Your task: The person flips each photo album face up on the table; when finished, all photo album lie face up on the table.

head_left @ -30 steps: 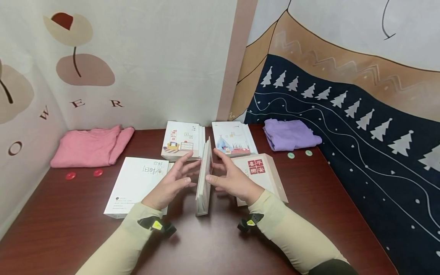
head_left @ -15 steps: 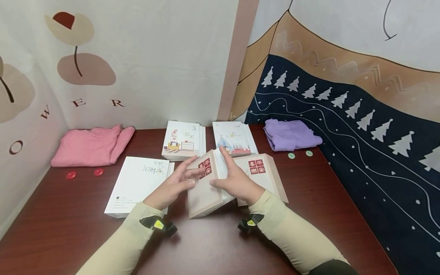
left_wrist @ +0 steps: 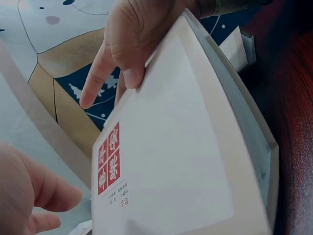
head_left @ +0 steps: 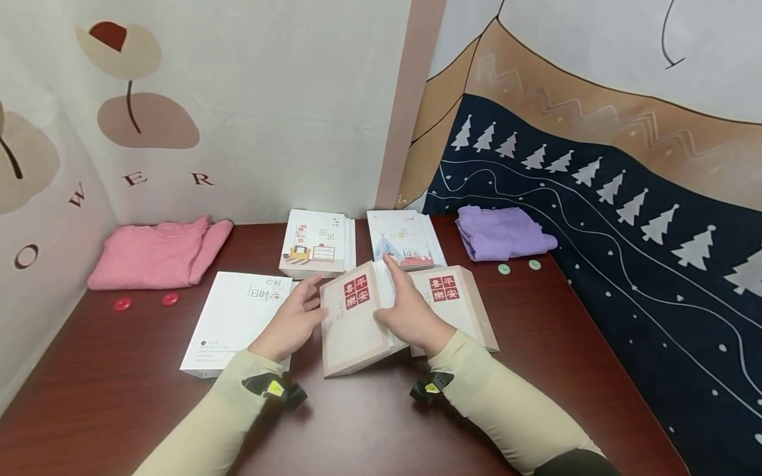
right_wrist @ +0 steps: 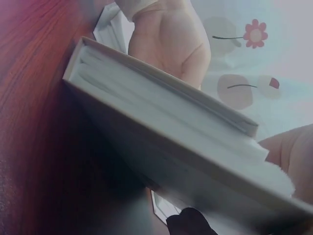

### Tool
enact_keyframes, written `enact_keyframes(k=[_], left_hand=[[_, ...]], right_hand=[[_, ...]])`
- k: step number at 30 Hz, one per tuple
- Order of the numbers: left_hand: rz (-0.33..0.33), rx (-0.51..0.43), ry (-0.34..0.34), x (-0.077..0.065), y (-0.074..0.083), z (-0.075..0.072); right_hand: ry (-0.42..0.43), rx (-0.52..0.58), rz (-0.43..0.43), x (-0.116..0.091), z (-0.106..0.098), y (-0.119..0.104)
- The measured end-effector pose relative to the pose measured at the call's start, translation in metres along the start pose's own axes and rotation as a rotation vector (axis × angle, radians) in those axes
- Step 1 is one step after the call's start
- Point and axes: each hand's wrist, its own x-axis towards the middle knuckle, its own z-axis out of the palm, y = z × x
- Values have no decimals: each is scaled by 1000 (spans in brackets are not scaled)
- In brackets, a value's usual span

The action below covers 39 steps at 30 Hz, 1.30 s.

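Note:
A thick cream hardcover book (head_left: pixel 351 324) with a red four-square label stands tilted at the middle of the table, its cover facing up toward the head camera. My right hand (head_left: pixel 413 316) grips its right side, thumb on the front cover and fingers behind. In the left wrist view that thumb presses the book's (left_wrist: pixel 171 137) edge. My left hand (head_left: pixel 292 324) is by the book's left edge with relaxed fingers; in the left wrist view, this left hand (left_wrist: pixel 39 196) looks slightly apart from it. Page edges of the book (right_wrist: pixel 166 122) show in the right wrist view.
A matching cream book (head_left: pixel 458 324) lies right of it, a white book (head_left: pixel 232 317) left. Two illustrated books (head_left: pixel 312 235) (head_left: pixel 405 231) lie behind. Folded pink cloth (head_left: pixel 155 254) with two red buttons (head_left: pixel 122 304) is at far left; purple cloth (head_left: pixel 503 235) with two green buttons (head_left: pixel 504 269) at right.
The book has turned from edge-on to show its front cover. My left hand has drawn back from over the cover to the book's left edge. The right hand keeps hold of the right side.

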Motion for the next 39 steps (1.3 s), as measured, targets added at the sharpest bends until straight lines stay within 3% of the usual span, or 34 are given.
enact_keyframes(k=[13,23,31,35,39], left_hand=[[-20,-18,73,-3,8,-6],[-30,52,130,-6,15,-13],[-5,70,140,-8,20,-17],[13,100,158,-10,22,-14],[63,74,176,-12,25,-7]], right_hand=[[-27,-13,49,5,1,7],[-70,59,115,13,0,16],[-66,179,67,15,-4,14],[-78,157,62,14,-10,12],[-111,102,28,12,-23,7]])
